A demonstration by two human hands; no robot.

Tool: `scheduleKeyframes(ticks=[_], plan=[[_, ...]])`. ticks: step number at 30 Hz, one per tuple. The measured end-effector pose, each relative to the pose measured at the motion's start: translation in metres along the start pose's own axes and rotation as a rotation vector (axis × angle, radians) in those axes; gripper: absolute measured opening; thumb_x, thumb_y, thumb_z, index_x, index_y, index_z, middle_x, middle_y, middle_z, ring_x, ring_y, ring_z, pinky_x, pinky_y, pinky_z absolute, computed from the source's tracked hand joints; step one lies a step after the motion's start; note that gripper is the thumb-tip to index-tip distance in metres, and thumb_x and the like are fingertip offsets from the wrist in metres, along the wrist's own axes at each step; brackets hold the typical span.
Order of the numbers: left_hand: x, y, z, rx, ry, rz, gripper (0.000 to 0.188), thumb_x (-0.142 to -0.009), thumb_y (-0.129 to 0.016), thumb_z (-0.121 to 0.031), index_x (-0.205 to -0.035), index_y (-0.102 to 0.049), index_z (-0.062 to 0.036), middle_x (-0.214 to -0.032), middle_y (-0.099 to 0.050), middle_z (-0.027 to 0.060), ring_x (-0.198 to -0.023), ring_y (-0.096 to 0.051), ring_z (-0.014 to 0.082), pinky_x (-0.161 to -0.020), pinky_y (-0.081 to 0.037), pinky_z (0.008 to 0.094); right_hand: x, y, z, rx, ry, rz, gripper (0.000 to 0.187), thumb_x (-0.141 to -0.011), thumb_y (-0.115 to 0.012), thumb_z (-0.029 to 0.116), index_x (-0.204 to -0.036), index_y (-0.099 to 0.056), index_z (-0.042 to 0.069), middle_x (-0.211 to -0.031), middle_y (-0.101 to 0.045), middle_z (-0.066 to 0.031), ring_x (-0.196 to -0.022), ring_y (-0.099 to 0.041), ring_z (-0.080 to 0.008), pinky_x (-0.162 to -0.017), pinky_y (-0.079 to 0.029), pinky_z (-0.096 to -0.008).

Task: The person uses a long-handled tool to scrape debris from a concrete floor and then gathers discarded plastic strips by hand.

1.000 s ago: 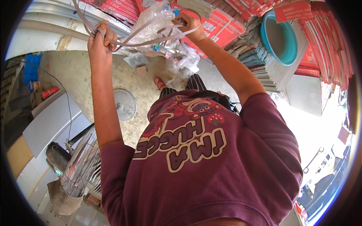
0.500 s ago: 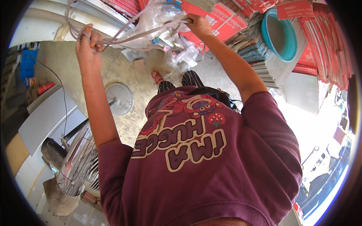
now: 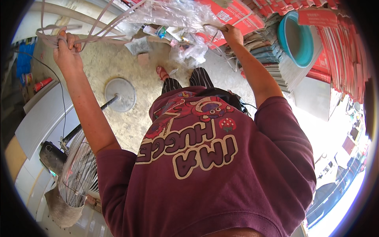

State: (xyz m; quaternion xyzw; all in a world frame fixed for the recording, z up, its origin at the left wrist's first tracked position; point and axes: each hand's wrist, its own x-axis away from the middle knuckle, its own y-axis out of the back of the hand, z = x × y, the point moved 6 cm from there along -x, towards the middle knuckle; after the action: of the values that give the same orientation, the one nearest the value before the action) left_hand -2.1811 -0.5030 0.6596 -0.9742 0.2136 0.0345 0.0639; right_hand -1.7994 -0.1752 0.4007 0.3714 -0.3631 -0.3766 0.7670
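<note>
At the upper left, my left hand (image 3: 68, 45) is closed round a looped bundle of flat greyish plastic strapping (image 3: 96, 38). Several strands run from it up and to the right, past the upper edge of the view. My right hand (image 3: 233, 34) pinches another piece of the strapping (image 3: 214, 27) at the upper right, and loose ends dangle below it. Between the hands, a clear plastic sheet (image 3: 173, 15) lies crumpled beside a red printed cardboard piece (image 3: 242, 17). Whether the two strapping pieces join is hidden behind the plastic.
Crumpled clear wrap (image 3: 189, 53) and scraps litter the floor ahead of my feet. Stacked flat cardboard (image 3: 341, 51) and a teal basin (image 3: 299, 51) stand at right. A floor fan (image 3: 79, 173) lies across the left, with its round base (image 3: 120, 94) near my feet.
My hands have moved apart: the left one leftward with the strapping bundle, the right one rightward and slightly down. Strands that stretched between them now run upward from the left hand.
</note>
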Motion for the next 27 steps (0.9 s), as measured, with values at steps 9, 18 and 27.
scheduleKeyframes(ticks=[9,18,27], plan=[[-0.020,0.013,-0.012,-0.090,-0.075,-0.109,0.025,-0.092,-0.041,-0.013,-0.107,-0.049,0.0047,-0.060,-0.037,0.0005,-0.056,-0.037,0.0120,-0.048,-0.028,0.0257,-0.010,0.001,-0.030,0.114,-0.066,-0.010,0.025,-0.076,-0.062,0.034,-0.090,-0.063,0.013,-0.083,-0.065,-0.0108,-0.082,-0.062,-0.0301,-0.070,-0.048,-0.0411],[-0.025,0.024,-0.012,-0.088,-0.085,-0.211,0.024,-0.090,-0.039,-0.011,-0.106,-0.049,0.0048,-0.059,-0.035,0.0006,-0.055,-0.035,0.0119,-0.048,-0.027,0.0254,-0.004,-0.015,-0.047,0.213,-0.169,0.045,0.027,-0.078,-0.060,0.036,-0.090,-0.064,0.013,-0.088,-0.064,-0.0132,-0.086,-0.061,-0.0315,-0.070,-0.048,-0.0423],[-0.027,0.011,0.019,-0.014,-0.015,-0.207,0.022,-0.089,-0.039,-0.011,-0.103,-0.050,0.0030,-0.059,-0.036,-0.0002,-0.052,-0.034,0.0102,-0.045,-0.027,0.0250,-0.024,-0.049,0.032,0.128,-0.011,0.008,0.048,-0.081,-0.057,0.042,-0.118,-0.051,0.012,-0.089,-0.063,-0.0197,-0.086,-0.061,-0.0350,-0.072,-0.048,-0.0458]])
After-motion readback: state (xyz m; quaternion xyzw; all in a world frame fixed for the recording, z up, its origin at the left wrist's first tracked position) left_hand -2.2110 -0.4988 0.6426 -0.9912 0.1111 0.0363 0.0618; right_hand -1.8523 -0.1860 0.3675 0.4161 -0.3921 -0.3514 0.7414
